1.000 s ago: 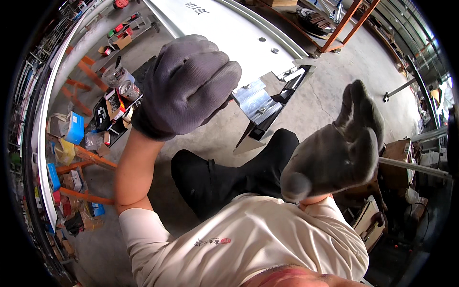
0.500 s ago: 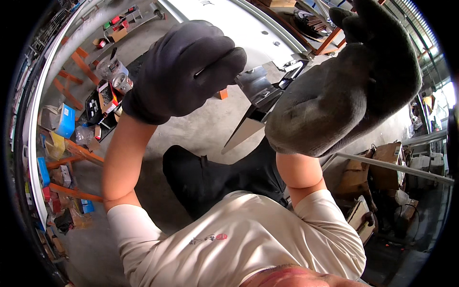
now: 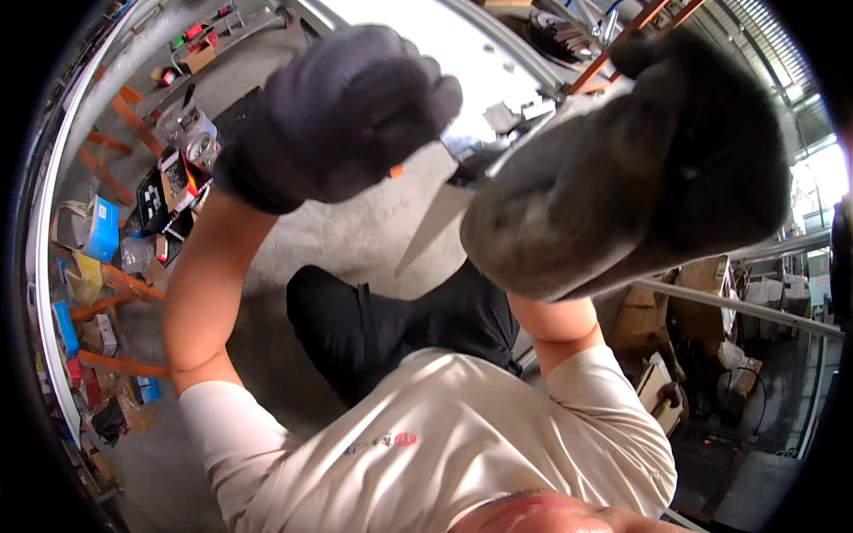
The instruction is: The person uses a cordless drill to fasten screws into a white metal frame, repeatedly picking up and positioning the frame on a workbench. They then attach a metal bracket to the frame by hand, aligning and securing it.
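Note:
Dark work gloves cover both my hands, raised close to the camera. My left hand (image 3: 346,115) is closed, with its fingers curled in beside the white panel (image 3: 484,58); whatever it may hold is hidden. My right hand (image 3: 622,178) looms larger, its back and wrist side toward me. Its fingers are blurred and dark, so their grip is unclear. Between the hands, metal pieces (image 3: 502,117) sit at the near end of the panel. Below them a grey, pointed flat strip (image 3: 435,222) slants down toward my legs.
On the left stand orange frames (image 3: 124,360), a blue box (image 3: 102,228), a clear tub (image 3: 182,120) and a black tray of small parts (image 3: 153,194). Cardboard boxes (image 3: 702,298) and a metal rail (image 3: 737,306) are on the right. Orange uprights (image 3: 622,44) rise behind.
My right hand has moved down and slightly left, and its fingers at the top look drawn in. My left hand has shifted a little up and left, still curled. The view has turned slightly.

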The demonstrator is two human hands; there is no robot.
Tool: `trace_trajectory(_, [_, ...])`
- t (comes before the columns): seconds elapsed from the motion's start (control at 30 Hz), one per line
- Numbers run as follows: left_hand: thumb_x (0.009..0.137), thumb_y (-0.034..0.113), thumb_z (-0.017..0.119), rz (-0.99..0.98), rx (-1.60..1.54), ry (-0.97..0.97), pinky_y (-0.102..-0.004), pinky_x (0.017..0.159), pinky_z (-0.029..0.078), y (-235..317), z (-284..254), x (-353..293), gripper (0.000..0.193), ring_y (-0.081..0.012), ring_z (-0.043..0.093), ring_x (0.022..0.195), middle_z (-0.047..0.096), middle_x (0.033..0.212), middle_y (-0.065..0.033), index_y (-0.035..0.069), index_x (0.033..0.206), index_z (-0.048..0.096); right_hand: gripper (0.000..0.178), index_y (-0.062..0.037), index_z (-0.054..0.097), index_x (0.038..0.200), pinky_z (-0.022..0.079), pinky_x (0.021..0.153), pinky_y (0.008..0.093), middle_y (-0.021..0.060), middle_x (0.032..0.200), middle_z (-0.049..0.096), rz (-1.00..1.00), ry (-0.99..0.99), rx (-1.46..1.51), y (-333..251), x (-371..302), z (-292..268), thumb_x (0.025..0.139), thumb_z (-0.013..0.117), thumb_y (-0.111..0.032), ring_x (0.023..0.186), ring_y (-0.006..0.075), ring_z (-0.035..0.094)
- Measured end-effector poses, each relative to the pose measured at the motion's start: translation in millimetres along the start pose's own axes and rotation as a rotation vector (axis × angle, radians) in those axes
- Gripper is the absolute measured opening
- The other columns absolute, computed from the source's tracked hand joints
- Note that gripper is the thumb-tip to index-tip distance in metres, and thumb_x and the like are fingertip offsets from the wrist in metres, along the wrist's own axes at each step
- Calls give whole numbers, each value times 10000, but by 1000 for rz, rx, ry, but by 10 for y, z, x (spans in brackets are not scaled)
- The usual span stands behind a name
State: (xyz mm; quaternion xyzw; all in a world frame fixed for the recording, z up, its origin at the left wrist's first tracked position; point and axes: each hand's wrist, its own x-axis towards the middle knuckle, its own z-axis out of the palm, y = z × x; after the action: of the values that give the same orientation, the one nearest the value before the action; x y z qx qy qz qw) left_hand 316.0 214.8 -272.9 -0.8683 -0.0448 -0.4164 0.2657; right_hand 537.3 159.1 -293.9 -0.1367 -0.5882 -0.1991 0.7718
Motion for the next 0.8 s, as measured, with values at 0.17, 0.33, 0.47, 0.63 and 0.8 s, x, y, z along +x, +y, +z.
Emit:
trace_trajectory(0.17, [749,144,745,-143,-72,-130,-449,880,575,85,18,65,407,-318,668,1018,678,1086,-78,92,1151,719,339,-14,646,1187,531,946,416,146,1049,698,-44,44,-105,-188,93,-223,948,647,-254,1039,251,662])
trace_trajectory(0.33, [795,160,748,-184,-100,-148,-453,860,566,68,-26,20,330,-357,664,988,681,1044,-104,67,1111,730,325,71,625,1201,575,840,342,179,1061,706,18,159,-153,317,-118,48,1003,574,-182,929,234,704])
trace_trajectory(0.47, [789,100,765,-101,-128,-193,-456,816,562,-24,-56,57,341,-344,684,942,680,1017,-111,80,1127,721,383,104,580,1255,581,955,419,232,1151,695,-75,-127,-196,172,113,-197,1039,526,-208,990,289,722])
trace_trajectory(0.63, [679,42,823,-162,-145,-131,-408,898,589,-116,-48,73,465,-281,692,1067,706,1094,-41,147,1123,732,710,54,361,1452,483,1048,445,207,1356,534,454,119,-99,212,-513,-242,1012,597,-451,1215,297,579])
trace_trajectory(0.8, [681,-1,810,-219,-194,-121,-400,915,580,-92,-52,60,436,-267,693,1088,710,1100,-35,145,1082,716,888,18,477,1399,485,1035,396,143,1252,624,963,-405,292,239,-759,-414,875,729,-653,1183,234,613])
